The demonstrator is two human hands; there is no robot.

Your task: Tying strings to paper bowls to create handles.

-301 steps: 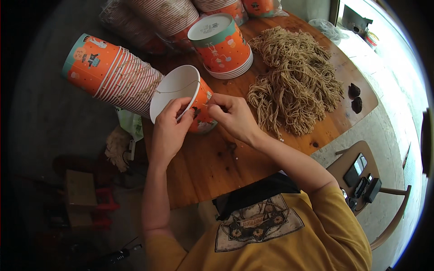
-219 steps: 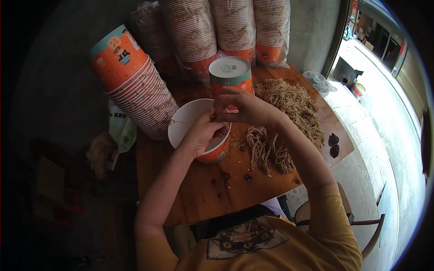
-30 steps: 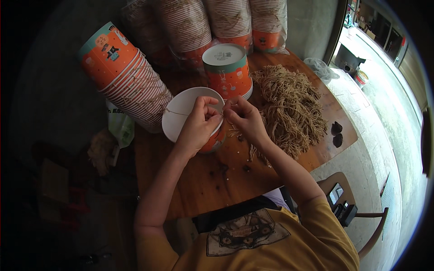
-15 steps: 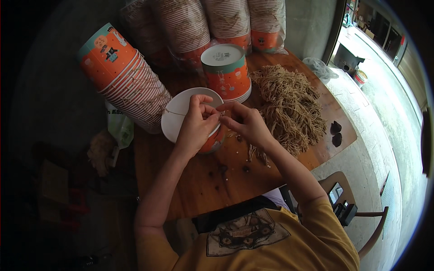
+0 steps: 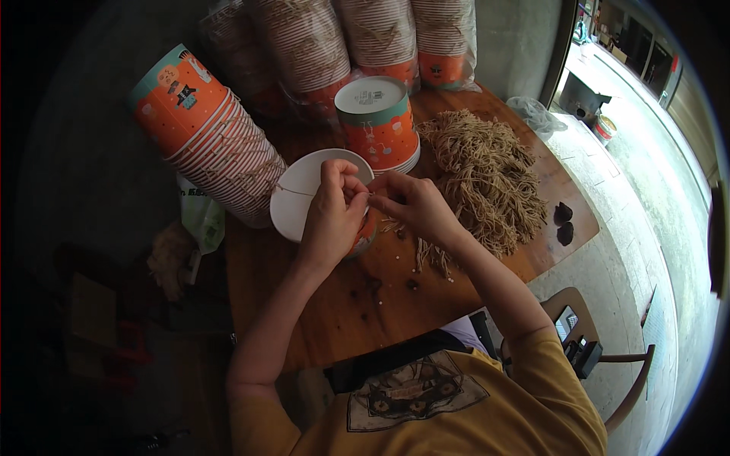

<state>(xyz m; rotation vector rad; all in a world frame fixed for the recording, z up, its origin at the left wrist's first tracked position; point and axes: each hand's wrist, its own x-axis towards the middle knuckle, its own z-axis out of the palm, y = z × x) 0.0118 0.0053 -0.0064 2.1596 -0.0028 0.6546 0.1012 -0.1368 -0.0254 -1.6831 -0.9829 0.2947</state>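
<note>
A paper bucket (image 5: 293, 213) with a white inside and orange printed outside is tilted on the table, its mouth toward me. Thin tan string (image 5: 295, 191) runs from its left rim across the opening to my hands. My left hand (image 5: 334, 216) is closed at the right side of the rim, thumb and fingers pinching the string. Against it, my right hand (image 5: 418, 204) pinches at the same spot; the fingertips nearly meet and hide the string's end. Right of my hands lies a heap of tan strings (image 5: 487, 178). An upturned orange bucket (image 5: 384, 137) stands just behind.
A leaning stack of buckets (image 5: 220, 148) is at the left. Bagged bucket stacks (image 5: 380, 38) line the back. Two dark pieces (image 5: 563, 223) lie near the right edge of the wooden table (image 5: 334, 311). A chair (image 5: 578, 319) holding a phone stands at the lower right.
Both hands stay at the rim; the fingers have shifted slightly and the fingertips press closer together. The whole view has moved a little.
</note>
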